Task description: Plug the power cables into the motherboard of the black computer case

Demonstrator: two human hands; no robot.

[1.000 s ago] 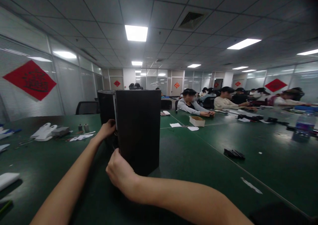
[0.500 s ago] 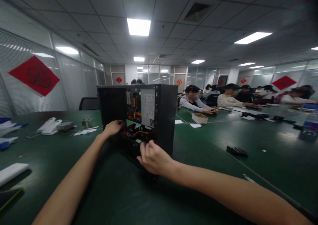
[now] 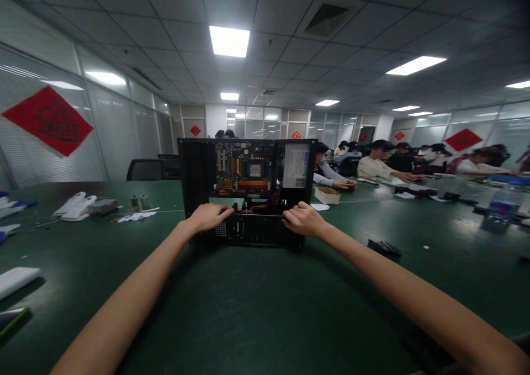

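Observation:
A black computer case (image 3: 265, 231) stands on the green table with its open side facing me. Inside it show a motherboard (image 3: 244, 168), a silver power supply with a label (image 3: 295, 168) at the upper right, and red and yellow cables (image 3: 260, 205). My left hand (image 3: 211, 217) is closed on the lower left part of the case frame, fingers over the bar. Curled round the same bar at its right end is my right hand (image 3: 304, 219).
Left on the table (image 3: 248, 309) lie a white plastic bag (image 3: 77, 206), a grey box (image 3: 102, 206) and a white object (image 3: 19, 281). A small carton (image 3: 327, 195), a black item (image 3: 383, 247) and a bottle (image 3: 503, 204) are at right. People sit beyond.
The case has turned from an angled position to face me squarely. My right hand has moved right and up with it, my left hand slightly right. The view has shifted a little.

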